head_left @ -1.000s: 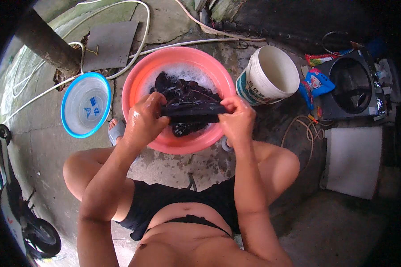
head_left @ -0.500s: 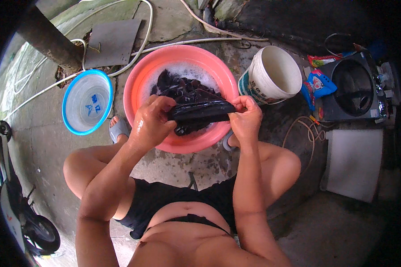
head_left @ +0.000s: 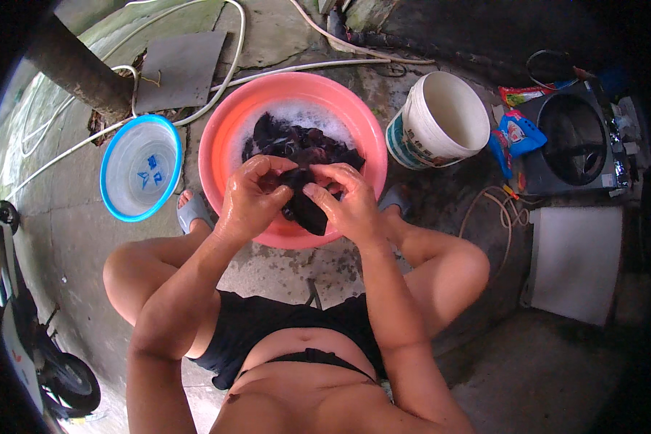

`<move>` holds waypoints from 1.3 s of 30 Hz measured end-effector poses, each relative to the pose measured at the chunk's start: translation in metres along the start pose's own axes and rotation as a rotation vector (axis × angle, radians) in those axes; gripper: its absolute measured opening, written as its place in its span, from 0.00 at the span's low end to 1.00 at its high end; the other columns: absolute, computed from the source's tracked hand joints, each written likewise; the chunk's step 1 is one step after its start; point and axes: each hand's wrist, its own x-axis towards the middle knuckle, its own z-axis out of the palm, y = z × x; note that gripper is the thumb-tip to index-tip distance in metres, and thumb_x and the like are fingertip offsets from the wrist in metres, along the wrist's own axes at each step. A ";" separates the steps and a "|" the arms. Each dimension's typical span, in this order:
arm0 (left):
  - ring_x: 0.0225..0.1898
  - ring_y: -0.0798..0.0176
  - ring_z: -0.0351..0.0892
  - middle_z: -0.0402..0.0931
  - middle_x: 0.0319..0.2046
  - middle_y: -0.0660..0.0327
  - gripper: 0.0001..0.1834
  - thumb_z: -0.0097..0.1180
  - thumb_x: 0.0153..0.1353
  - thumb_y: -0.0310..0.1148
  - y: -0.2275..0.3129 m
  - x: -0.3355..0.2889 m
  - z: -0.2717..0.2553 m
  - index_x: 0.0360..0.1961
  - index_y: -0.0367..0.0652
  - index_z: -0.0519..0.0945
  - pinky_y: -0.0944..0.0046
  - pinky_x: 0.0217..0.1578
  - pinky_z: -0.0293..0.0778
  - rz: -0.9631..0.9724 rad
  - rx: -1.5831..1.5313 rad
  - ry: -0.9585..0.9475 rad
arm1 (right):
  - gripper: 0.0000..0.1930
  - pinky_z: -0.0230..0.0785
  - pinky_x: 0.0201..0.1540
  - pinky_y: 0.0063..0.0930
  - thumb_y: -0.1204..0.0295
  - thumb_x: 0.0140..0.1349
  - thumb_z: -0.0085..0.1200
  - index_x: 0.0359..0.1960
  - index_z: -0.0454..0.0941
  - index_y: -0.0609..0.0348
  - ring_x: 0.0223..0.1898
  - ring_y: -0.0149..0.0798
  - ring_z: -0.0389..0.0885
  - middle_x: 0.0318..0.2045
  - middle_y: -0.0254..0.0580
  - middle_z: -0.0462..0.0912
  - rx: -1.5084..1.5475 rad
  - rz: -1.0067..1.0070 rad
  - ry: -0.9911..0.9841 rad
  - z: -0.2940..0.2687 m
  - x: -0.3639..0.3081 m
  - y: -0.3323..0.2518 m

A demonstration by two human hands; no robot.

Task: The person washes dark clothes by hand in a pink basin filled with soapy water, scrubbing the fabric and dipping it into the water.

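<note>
A pink basin (head_left: pixel 220 116) on the ground holds soapy water with white suds (head_left: pixel 296 112) and a pile of wet dark clothes (head_left: pixel 300 137). Over its near side I grip a black piece of wet cloth (head_left: pixel 312 214), bunched between my two hands and hanging down a little. My left hand (head_left: pixel 253 197) pinches the cloth's left end between thumb and fingers. Close beside it, my right hand (head_left: pixel 349 199) holds the other part, its thumb pressed on top. Which garment this is I cannot tell.
A blue-rimmed clear basin (head_left: pixel 175 145) stands left, a white bucket (head_left: pixel 452 116) right. Farther right are a blue detergent bag (head_left: pixel 521 135), a dark washer-like box (head_left: pixel 557 181) and a white panel (head_left: pixel 575 264). Hoses (head_left: pixel 304 66) run behind; a motorbike (head_left: pixel 69 380) is lower left.
My right hand has moved left, close to my left hand. The black cloth, stretched flat between them before, is now gathered and droops. My left hand has barely moved.
</note>
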 end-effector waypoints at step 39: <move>0.28 0.69 0.78 0.77 0.30 0.60 0.09 0.65 0.56 0.22 0.028 -0.007 0.009 0.35 0.37 0.77 0.68 0.31 0.76 0.273 0.473 0.168 | 0.06 0.64 0.30 0.19 0.74 0.68 0.61 0.34 0.80 0.63 0.27 0.20 0.70 0.25 0.27 0.76 0.235 0.100 0.059 -0.012 0.004 0.004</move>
